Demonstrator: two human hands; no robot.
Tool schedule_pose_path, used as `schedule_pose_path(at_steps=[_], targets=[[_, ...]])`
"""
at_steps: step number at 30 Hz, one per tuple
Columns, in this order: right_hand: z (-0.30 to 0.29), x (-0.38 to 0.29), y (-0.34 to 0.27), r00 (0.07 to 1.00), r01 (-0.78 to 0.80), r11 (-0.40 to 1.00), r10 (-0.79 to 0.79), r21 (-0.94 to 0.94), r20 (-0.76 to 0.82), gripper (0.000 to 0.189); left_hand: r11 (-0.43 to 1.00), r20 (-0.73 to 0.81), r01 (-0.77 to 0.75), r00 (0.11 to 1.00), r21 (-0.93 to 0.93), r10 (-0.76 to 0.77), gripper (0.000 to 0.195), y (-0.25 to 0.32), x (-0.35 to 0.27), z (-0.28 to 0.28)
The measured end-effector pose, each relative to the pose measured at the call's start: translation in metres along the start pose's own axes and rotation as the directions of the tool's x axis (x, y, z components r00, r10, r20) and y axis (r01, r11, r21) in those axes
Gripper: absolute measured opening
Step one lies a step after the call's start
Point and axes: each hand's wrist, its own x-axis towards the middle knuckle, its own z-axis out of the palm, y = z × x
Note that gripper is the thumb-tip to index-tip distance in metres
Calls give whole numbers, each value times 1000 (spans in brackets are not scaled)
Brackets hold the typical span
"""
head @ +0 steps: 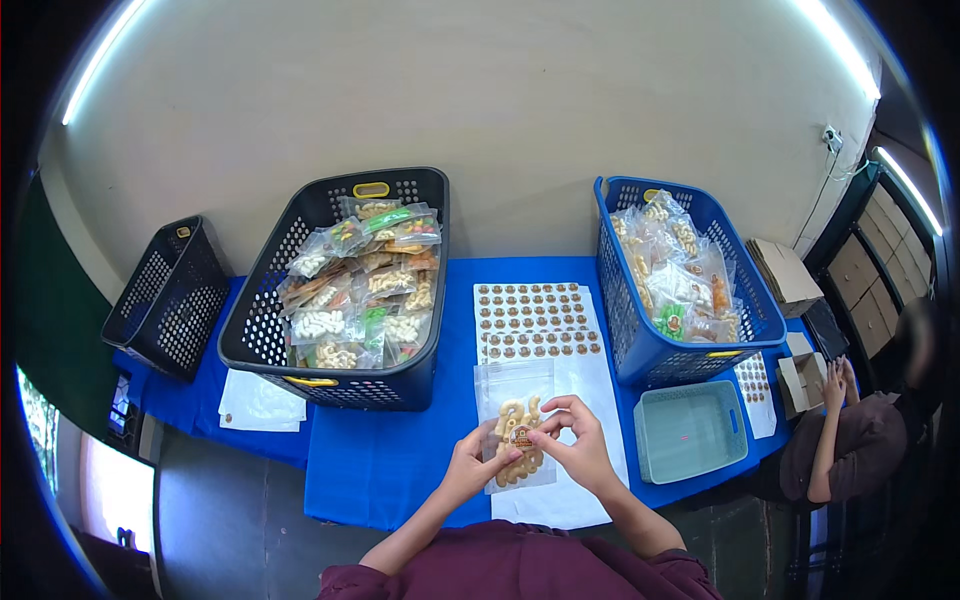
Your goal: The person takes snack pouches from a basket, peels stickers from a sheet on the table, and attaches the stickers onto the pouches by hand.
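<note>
A clear plastic zip bag of curled, pale snack pieces [517, 469] lies before me over white sheets. My left hand [480, 461] grips its left edge, the thumb resting on the front of the bag. With thumb and forefinger, my right hand [574, 446] touches a round brown sticker [522, 436] on the bag's front. Whether the sticker is fully stuck down cannot be told. Just beyond the bag are sheets of round stickers [532, 319], lying on white paper [592, 405].
A black basket [330, 379] of filled snack bags stands left, a blue basket [705, 356] of them right. An empty black basket [176, 315] is far left. A pale green tray [694, 435] sits at right. Beyond it, a person [847, 450] handles an open cardboard box [802, 382].
</note>
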Motion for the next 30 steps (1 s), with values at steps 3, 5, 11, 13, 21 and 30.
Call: schedule_pose_path(at_steps=[3,5,11,13,21,30], targets=[[-1,3,3,999,-31,997,30,69,24,31,999,17,33,999,-6,-33,49,4,1,-1],[-2,3,4,999,-41,993,37,108,40,31,998,41,67,997,-9,-67,50,4,1,-1],[0,0,6,997,-75,979,71,192,24,32,999,8,-2,1000,-33,2,48,-12,2,-3],[0,-2,8,997,-76,979,74,191,20,33,999,2,34,999,-18,-34,43,-16,1,-4],[3,-3,7,996,-80,974,88,214,-29,35,991,38,121,992,-61,-118,38,-14,0,-8],[12,8,12,1000,-11,1000,11,1,-6,38,999,-34,37,999,-12,-38,37,-10,2,-8]])
